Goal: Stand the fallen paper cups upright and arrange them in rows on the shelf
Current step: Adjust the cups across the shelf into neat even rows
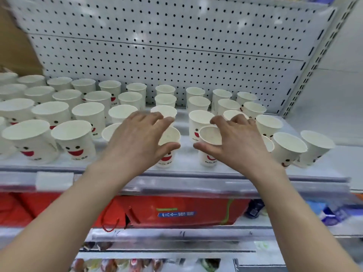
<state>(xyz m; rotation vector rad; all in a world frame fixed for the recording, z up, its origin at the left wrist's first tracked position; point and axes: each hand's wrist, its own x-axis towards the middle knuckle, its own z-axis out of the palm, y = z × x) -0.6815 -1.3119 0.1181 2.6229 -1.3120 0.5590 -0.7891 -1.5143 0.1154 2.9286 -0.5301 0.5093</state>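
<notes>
Obs: left hand (137,138) is spread wide, thumb in front of and fingers behind the left front cup (166,159). Right hand (237,140) straddles the right front cup (210,160) the same way, and you cannot tell if either hand has firm contact. Both cups stand near the front edge of the shelf (186,165), long axis vertical, mouth up, printed smile toward you. Judgement: pinch lightly on the wall below the rim so the paper does not buckle, slide each straight back into its column, and keep it plumb.

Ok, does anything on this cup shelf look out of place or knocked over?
No cup lies fallen. The rightmost cup stands alone at the front, with no column of cups behind it, and seems to lean outward, though the wide lens may cause that.
</notes>
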